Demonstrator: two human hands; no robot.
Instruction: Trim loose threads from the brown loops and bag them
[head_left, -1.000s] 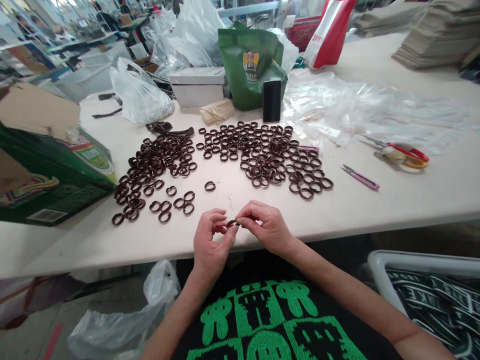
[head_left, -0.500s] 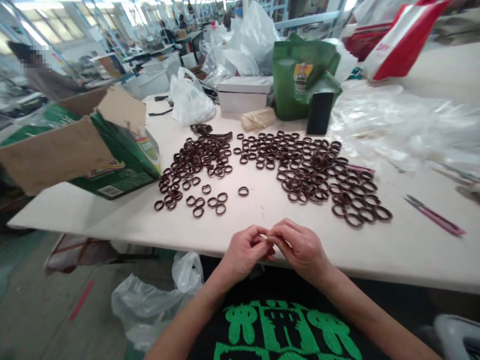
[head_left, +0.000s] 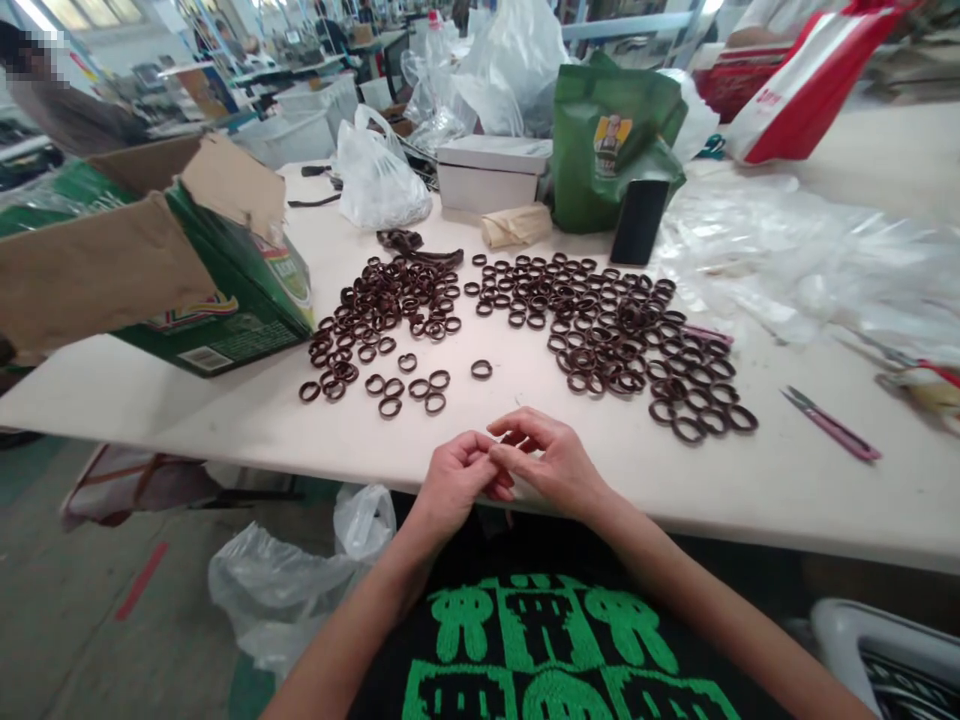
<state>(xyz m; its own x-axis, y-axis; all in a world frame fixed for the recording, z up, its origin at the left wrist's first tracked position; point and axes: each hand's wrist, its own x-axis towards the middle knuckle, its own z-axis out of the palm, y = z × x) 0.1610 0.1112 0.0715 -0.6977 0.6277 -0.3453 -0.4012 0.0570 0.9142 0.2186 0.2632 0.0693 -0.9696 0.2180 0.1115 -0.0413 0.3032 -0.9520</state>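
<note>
My left hand (head_left: pixel 457 480) and my right hand (head_left: pixel 551 460) meet at the near edge of the white table (head_left: pixel 787 490), fingertips pinched together. Between them a small dark brown ring is mostly hidden by the fingers. Several brown rings lie in a heap at the left (head_left: pixel 375 310) and in a wider spread at the right (head_left: pixel 622 330). A single ring (head_left: pixel 481 369) lies alone just beyond my hands.
An open green cardboard box (head_left: pixel 187 270) stands at the left. A black phone (head_left: pixel 639 222), a green bag (head_left: pixel 611 140), a white box (head_left: pixel 491 172) and clear plastic bags (head_left: pixel 787 250) sit behind the rings. Pink snips (head_left: pixel 829 423) lie at the right. A plastic bag (head_left: pixel 292 590) hangs below the table.
The view has swung left, showing more of the green box. My hands stay pinched together at the table edge and have shifted slightly, the right fingers lifting a little.
</note>
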